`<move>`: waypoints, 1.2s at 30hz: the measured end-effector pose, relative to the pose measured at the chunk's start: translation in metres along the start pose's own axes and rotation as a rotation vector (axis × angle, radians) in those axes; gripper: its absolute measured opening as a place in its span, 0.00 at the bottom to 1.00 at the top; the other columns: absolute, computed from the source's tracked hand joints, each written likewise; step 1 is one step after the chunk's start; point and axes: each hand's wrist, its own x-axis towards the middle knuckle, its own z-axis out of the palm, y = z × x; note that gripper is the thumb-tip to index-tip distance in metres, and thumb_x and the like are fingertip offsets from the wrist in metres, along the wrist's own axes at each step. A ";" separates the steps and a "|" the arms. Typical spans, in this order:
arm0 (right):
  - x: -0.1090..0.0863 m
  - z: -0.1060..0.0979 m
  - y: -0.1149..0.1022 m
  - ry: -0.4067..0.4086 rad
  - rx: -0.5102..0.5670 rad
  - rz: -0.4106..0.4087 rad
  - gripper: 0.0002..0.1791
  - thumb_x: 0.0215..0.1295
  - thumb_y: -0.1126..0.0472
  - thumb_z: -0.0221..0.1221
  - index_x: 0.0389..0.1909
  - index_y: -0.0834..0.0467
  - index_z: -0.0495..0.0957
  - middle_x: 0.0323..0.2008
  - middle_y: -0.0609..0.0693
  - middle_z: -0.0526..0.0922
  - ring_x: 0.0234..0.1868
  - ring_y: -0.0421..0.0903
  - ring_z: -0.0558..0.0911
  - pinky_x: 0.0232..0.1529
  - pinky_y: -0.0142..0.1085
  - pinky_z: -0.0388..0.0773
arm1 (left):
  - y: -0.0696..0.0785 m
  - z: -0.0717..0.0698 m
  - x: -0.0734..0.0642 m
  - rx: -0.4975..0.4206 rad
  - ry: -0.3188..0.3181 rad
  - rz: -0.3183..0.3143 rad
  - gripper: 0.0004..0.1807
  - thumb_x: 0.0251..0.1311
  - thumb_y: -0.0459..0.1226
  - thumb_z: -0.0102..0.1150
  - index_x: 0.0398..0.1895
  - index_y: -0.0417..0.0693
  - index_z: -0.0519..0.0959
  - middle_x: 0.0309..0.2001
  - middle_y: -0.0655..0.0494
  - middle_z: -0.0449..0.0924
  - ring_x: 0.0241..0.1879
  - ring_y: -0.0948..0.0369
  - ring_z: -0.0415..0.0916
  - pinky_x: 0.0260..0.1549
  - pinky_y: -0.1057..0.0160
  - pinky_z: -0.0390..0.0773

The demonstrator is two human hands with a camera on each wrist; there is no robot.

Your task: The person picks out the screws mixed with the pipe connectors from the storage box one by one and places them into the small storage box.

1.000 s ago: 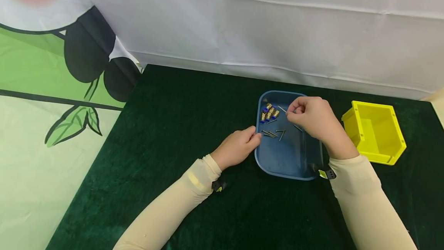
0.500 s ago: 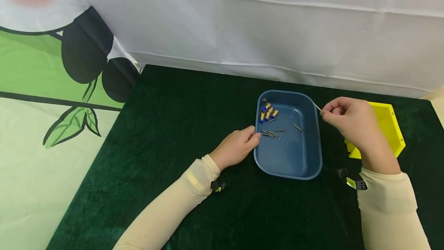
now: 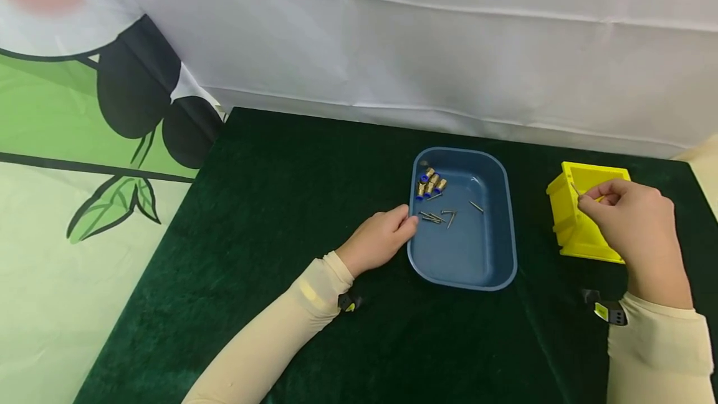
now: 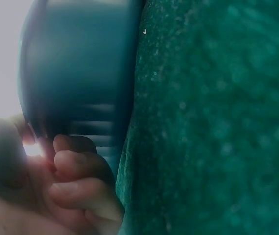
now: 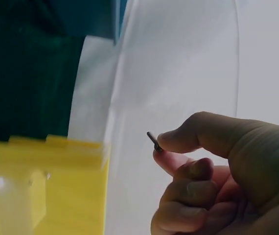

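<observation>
My right hand (image 3: 634, 220) pinches a thin metal screw (image 5: 153, 140) between thumb and index finger, over the left side of the yellow bin (image 3: 586, 242). The other fingers are curled in toward the palm. On the left, my left hand (image 3: 381, 239) grips the left rim of the blue tray (image 3: 449, 264), thumb over the edge and fingers curled under outside it in the left wrist view. Several screws (image 3: 430, 219) lie scattered in the tray, one of them (image 3: 476, 206) apart toward the right. Brass fittings with blue ends (image 3: 430, 187) are clustered in its far left corner.
Dark green cloth (image 3: 314, 167) covers the table, with a gap of it between tray and bin. A white fabric backdrop (image 3: 392, 48) rises behind the far edge. A printed panel (image 3: 129, 229) hangs at the left.
My right hand has carried the screw from above the tray rightward to the yellow bin. The left hand has kept its grip on the tray rim.
</observation>
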 end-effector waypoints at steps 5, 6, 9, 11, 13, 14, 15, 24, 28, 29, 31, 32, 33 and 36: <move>0.000 0.001 0.012 -0.015 -0.020 0.069 0.18 0.67 0.54 0.53 0.39 0.68 0.76 0.26 0.60 0.76 0.31 0.58 0.70 0.21 0.38 0.67 | -0.001 -0.001 -0.001 -0.006 0.001 -0.007 0.20 0.77 0.53 0.37 0.31 0.53 0.69 0.22 0.56 0.69 0.17 0.59 0.68 0.17 0.64 0.64; 0.000 0.001 0.014 -0.019 -0.024 0.081 0.18 0.68 0.54 0.53 0.40 0.69 0.75 0.28 0.62 0.76 0.32 0.58 0.71 0.21 0.37 0.67 | -0.001 -0.001 -0.001 -0.005 -0.001 -0.008 0.20 0.77 0.53 0.37 0.31 0.53 0.69 0.22 0.56 0.70 0.17 0.59 0.68 0.17 0.63 0.65; 0.000 0.003 0.018 -0.027 -0.024 0.104 0.19 0.69 0.55 0.52 0.41 0.70 0.75 0.33 0.66 0.77 0.35 0.60 0.71 0.22 0.37 0.68 | -0.001 -0.001 -0.001 -0.006 -0.002 -0.008 0.20 0.77 0.53 0.37 0.31 0.53 0.70 0.22 0.56 0.70 0.18 0.59 0.68 0.17 0.63 0.65; 0.000 0.004 0.020 -0.033 -0.022 0.109 0.19 0.69 0.55 0.52 0.42 0.71 0.75 0.34 0.67 0.76 0.35 0.61 0.71 0.23 0.37 0.69 | -0.001 -0.001 -0.001 -0.009 -0.002 -0.009 0.20 0.77 0.53 0.37 0.31 0.53 0.70 0.22 0.56 0.70 0.18 0.59 0.68 0.17 0.63 0.65; 0.000 0.004 0.021 -0.036 -0.019 0.108 0.19 0.69 0.56 0.51 0.42 0.71 0.75 0.34 0.67 0.77 0.35 0.61 0.71 0.23 0.37 0.69 | -0.001 -0.001 -0.001 -0.012 -0.004 -0.013 0.19 0.77 0.53 0.37 0.31 0.53 0.70 0.23 0.56 0.70 0.18 0.59 0.68 0.17 0.64 0.65; 0.000 0.005 0.021 -0.033 -0.017 0.104 0.19 0.69 0.55 0.51 0.42 0.71 0.75 0.34 0.67 0.77 0.35 0.61 0.71 0.23 0.37 0.69 | -0.001 -0.001 -0.001 -0.013 -0.005 -0.015 0.20 0.77 0.53 0.37 0.31 0.53 0.70 0.23 0.56 0.70 0.18 0.59 0.68 0.17 0.64 0.65; 0.000 0.005 0.021 -0.030 -0.018 0.096 0.19 0.69 0.55 0.51 0.41 0.71 0.75 0.33 0.66 0.77 0.34 0.60 0.72 0.23 0.37 0.68 | 0.000 -0.001 -0.001 -0.015 -0.008 -0.018 0.19 0.77 0.53 0.37 0.32 0.53 0.70 0.23 0.56 0.70 0.18 0.59 0.68 0.17 0.64 0.65; -0.003 0.003 -0.001 -0.025 0.080 -0.059 0.23 0.72 0.46 0.55 0.42 0.65 0.80 0.24 0.56 0.74 0.28 0.52 0.68 0.21 0.38 0.63 | 0.001 -0.003 -0.001 -0.023 -0.014 -0.008 0.19 0.77 0.52 0.37 0.32 0.53 0.70 0.23 0.56 0.70 0.18 0.59 0.68 0.18 0.64 0.65; -0.004 0.005 -0.020 -0.050 0.159 -0.118 0.24 0.71 0.43 0.57 0.43 0.62 0.82 0.24 0.55 0.73 0.28 0.51 0.69 0.22 0.36 0.64 | 0.002 -0.003 -0.001 -0.025 -0.020 -0.003 0.19 0.77 0.52 0.37 0.32 0.54 0.70 0.23 0.57 0.70 0.18 0.60 0.68 0.17 0.64 0.65; -0.005 0.007 -0.025 -0.055 0.165 -0.134 0.23 0.71 0.43 0.57 0.43 0.61 0.83 0.24 0.55 0.73 0.28 0.50 0.69 0.22 0.36 0.64 | 0.002 -0.003 -0.001 -0.026 -0.021 0.000 0.19 0.77 0.52 0.37 0.32 0.53 0.70 0.23 0.57 0.71 0.18 0.59 0.68 0.17 0.64 0.65; -0.005 0.011 -0.034 -0.072 0.175 -0.177 0.21 0.71 0.45 0.57 0.42 0.60 0.83 0.23 0.54 0.72 0.24 0.50 0.70 0.20 0.35 0.65 | 0.002 -0.003 -0.001 -0.028 -0.022 0.003 0.19 0.77 0.52 0.37 0.32 0.53 0.70 0.23 0.56 0.70 0.18 0.59 0.68 0.18 0.64 0.65; -0.005 0.013 -0.038 -0.081 0.174 -0.201 0.20 0.71 0.46 0.57 0.42 0.59 0.83 0.22 0.54 0.72 0.22 0.50 0.70 0.19 0.35 0.64 | 0.002 -0.003 -0.001 -0.027 -0.021 0.003 0.19 0.77 0.52 0.37 0.32 0.53 0.70 0.23 0.56 0.71 0.18 0.59 0.68 0.18 0.64 0.65; -0.004 0.016 -0.043 -0.090 0.173 -0.223 0.18 0.71 0.47 0.58 0.42 0.59 0.83 0.21 0.53 0.72 0.21 0.49 0.70 0.19 0.35 0.64 | 0.002 -0.003 -0.001 -0.027 -0.021 0.002 0.19 0.77 0.52 0.37 0.32 0.53 0.70 0.23 0.56 0.71 0.18 0.59 0.69 0.18 0.64 0.65; -0.002 0.023 -0.056 -0.121 0.168 -0.260 0.17 0.71 0.48 0.58 0.42 0.58 0.84 0.20 0.53 0.71 0.20 0.49 0.70 0.18 0.35 0.64 | 0.003 -0.003 -0.001 -0.029 -0.023 -0.001 0.19 0.77 0.52 0.37 0.33 0.53 0.70 0.23 0.56 0.71 0.18 0.59 0.69 0.17 0.64 0.66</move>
